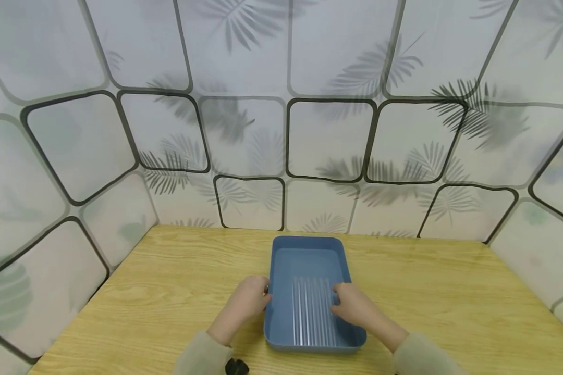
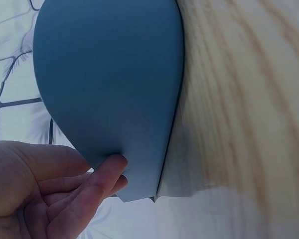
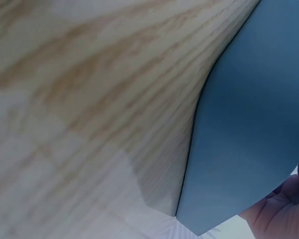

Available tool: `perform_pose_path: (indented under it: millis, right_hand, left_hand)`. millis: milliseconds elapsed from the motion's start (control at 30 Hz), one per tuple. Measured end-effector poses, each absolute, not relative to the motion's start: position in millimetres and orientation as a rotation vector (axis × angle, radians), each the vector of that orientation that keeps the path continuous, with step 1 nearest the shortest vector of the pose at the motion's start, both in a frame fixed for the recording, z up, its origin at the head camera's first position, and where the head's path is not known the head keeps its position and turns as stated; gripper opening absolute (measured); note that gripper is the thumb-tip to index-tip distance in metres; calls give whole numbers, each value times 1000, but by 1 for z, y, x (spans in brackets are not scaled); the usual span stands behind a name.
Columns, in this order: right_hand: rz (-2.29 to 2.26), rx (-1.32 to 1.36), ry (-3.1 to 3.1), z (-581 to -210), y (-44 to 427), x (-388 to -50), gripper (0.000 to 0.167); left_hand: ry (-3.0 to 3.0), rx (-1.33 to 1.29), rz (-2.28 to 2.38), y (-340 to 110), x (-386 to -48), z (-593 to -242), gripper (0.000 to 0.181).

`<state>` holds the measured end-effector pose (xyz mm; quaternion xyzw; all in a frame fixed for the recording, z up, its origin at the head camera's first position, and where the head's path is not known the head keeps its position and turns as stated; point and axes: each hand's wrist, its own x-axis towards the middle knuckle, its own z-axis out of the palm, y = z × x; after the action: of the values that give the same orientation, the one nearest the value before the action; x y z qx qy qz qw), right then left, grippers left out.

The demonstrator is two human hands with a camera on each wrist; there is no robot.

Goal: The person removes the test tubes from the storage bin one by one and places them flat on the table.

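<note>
Plainly, the backdrop [image 1: 169,130] was the largest thing there, pale, with dark rounded frames and leaf prints, standing behind the worktop [image 1: 169,271] and along both its sides. The worktop was yellowish, wood-grained. On it sat the tray [image 1: 309,260], blue, flat on its base, its long sides running away from the person. Inside, over the middle and near part of its floor, lay the clear tubes [image 1: 309,312], side by side and lengthwise. Light sleeves [image 1: 204,357] covered both forearms. The left grip [image 1: 249,297] was nearly closed at the tray's left wall, bent fingers against the outside and thumb at the rim, pinching it. The right grip [image 1: 354,302] reached over the right rim, thumb and forefinger slightly parted beside the tubes; whether it had hold of one I couldn't tell, and in the right wrist view the wall hid part of the fingers. Smallest was a black object [image 1: 236,366] near the left sleeve.
</note>
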<state>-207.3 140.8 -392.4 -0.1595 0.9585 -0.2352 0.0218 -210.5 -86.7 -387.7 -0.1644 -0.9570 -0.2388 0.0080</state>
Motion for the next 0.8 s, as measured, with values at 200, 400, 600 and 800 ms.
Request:
perform_pose_path:
  millis: [200, 400, 600, 800]
  right_hand:
    - [-734, -512, 2963, -392, 138, -210, 28]
    - [-698, -493, 2951, -390, 137, -213, 40]
    - [-704, -448, 2918, -390, 137, -218, 33]
    - [-767, -308, 2853, -389, 136, -223, 28]
  left_hand:
    - [-2943, -567, -726, -90, -212, -389, 14]
    - [-2905, -600, -721, -91, -212, -390, 12]
    - [-2910, -600, -702, -91, -213, -391, 16]
    - [-2926, -600, -703, -90, -212, -389, 20]
